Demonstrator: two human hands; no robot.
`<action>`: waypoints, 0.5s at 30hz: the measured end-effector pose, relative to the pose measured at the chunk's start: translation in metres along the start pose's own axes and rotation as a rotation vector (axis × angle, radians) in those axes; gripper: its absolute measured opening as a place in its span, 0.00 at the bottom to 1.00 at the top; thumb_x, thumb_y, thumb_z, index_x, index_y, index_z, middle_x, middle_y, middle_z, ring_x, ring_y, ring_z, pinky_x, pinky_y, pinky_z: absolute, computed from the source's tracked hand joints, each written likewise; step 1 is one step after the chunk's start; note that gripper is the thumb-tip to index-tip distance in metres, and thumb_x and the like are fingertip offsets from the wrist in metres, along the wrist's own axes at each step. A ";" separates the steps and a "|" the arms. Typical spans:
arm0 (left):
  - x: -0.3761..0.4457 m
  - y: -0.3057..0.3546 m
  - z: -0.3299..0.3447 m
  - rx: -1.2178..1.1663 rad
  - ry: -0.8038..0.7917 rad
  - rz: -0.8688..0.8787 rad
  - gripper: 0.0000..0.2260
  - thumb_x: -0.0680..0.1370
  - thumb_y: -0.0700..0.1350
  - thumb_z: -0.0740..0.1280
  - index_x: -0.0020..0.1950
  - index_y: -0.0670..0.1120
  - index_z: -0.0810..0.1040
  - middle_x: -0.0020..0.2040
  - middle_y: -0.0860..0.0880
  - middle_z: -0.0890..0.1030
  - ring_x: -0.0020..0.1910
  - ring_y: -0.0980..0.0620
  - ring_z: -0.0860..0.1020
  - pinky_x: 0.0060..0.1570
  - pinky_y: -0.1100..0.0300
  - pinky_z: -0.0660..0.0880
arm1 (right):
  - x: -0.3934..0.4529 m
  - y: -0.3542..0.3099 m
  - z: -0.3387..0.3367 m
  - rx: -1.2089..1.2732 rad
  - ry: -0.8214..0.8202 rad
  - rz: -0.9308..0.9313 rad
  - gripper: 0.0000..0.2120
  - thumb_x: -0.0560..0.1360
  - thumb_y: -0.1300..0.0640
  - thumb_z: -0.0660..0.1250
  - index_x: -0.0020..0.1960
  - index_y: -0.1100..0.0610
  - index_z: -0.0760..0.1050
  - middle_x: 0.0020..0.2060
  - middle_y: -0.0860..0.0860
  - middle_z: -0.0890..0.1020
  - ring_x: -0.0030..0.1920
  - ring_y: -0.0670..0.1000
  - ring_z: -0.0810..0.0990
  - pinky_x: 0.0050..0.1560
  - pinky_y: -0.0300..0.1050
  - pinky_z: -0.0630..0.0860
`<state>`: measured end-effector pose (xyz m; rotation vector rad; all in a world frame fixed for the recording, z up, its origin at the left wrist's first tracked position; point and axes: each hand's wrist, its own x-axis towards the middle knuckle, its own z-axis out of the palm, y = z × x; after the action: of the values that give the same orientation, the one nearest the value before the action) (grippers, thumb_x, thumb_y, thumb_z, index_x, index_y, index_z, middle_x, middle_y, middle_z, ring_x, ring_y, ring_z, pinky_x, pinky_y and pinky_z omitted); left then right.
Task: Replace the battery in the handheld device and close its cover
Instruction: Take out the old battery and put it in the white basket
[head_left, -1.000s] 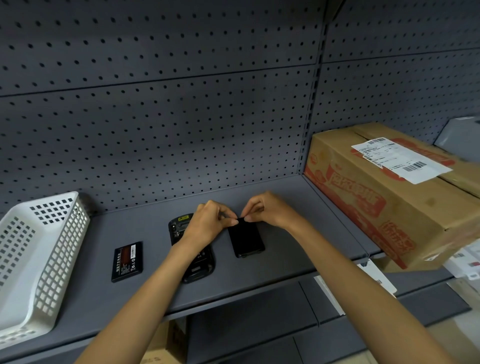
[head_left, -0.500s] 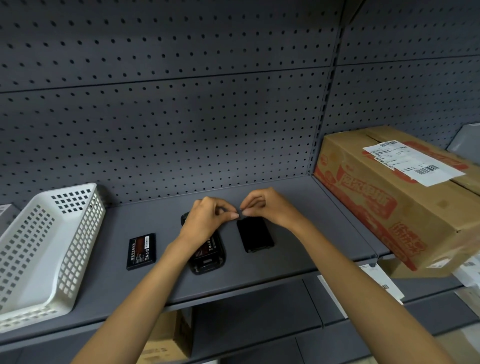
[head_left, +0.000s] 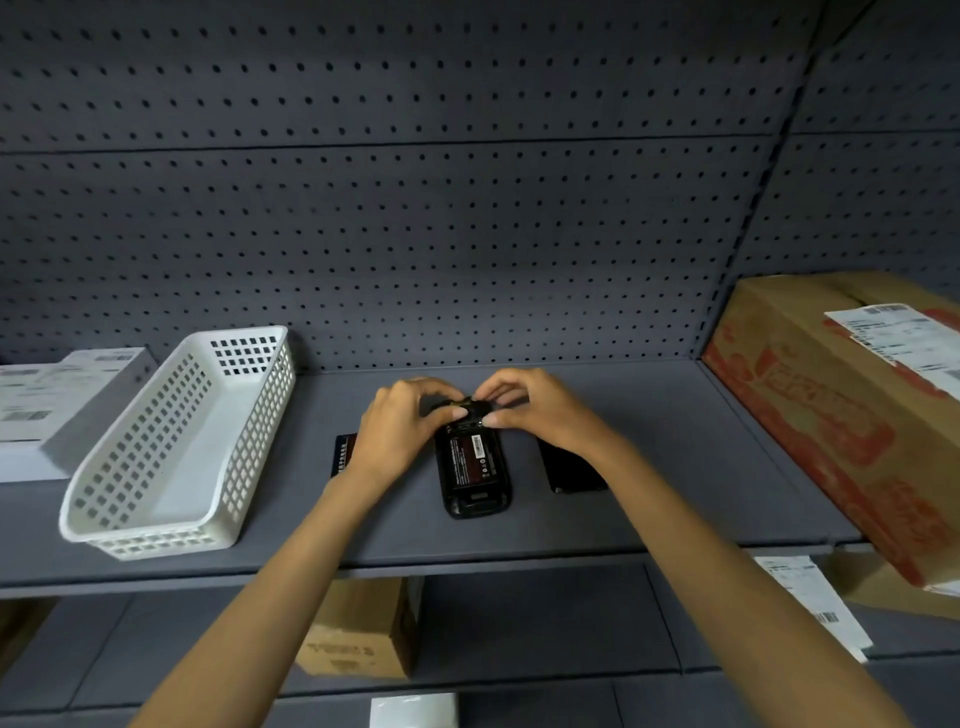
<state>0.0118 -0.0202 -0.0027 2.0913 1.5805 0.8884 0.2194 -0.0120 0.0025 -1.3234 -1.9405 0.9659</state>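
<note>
- My left hand (head_left: 400, 431) and right hand (head_left: 540, 410) meet at the far end of the handheld device (head_left: 474, 462), which lies back-up on the grey shelf (head_left: 649, 467).
- Fingers (head_left: 458, 414): both thumb tips press inward on the device's top edge. They are pinched against that end, not wrapped around the body. I cannot tell whether they grip a latch or just the casing.
- Just below the fingers a battery (head_left: 470, 460) sits in the open bay, label up. It looks seated, though its far end is hidden under the fingertips.
- Beside my right wrist, partly covered by it, lies the loose back cover (head_left: 571, 470). Left of my left hand a second battery (head_left: 344, 454) pokes out, presumably the spare or the one taken out.
- My judgement: the step in hand is pressing the battery's far end flat against the contacts.
- To do it well I would push evenly with both thumbs, down and slightly toward the contacts, until the battery lies flush with the bay rim.
- I would keep the device flat on the shelf so it cannot rock or slide.
- The cover should only go on once nothing stands proud; a tilted battery would stop it latching.
- The white basket (head_left: 171, 441) and cardboard box (head_left: 831, 405) stand well apart from the fingers and need no care.
</note>
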 end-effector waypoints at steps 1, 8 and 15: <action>-0.003 -0.003 -0.002 0.003 0.003 -0.002 0.10 0.73 0.52 0.73 0.53 0.54 0.84 0.54 0.58 0.84 0.57 0.55 0.80 0.58 0.52 0.76 | 0.001 -0.002 0.003 -0.015 -0.002 -0.007 0.12 0.71 0.59 0.75 0.54 0.51 0.82 0.53 0.47 0.84 0.55 0.44 0.81 0.59 0.42 0.76; -0.024 -0.014 -0.011 -0.023 -0.131 0.069 0.23 0.73 0.58 0.72 0.66 0.53 0.77 0.65 0.56 0.79 0.66 0.56 0.75 0.67 0.56 0.71 | -0.001 -0.013 0.010 -0.159 -0.141 -0.030 0.23 0.70 0.54 0.77 0.64 0.50 0.78 0.62 0.47 0.78 0.63 0.45 0.74 0.63 0.43 0.70; -0.038 -0.020 -0.010 0.043 -0.297 0.086 0.41 0.68 0.68 0.69 0.77 0.57 0.61 0.76 0.57 0.67 0.78 0.59 0.57 0.75 0.56 0.58 | -0.019 -0.018 0.003 -0.192 -0.296 0.012 0.35 0.70 0.52 0.78 0.73 0.47 0.66 0.73 0.45 0.68 0.71 0.45 0.66 0.67 0.41 0.64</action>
<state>-0.0157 -0.0513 -0.0172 2.2150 1.3753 0.5417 0.2137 -0.0348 0.0141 -1.3597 -2.2998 1.0520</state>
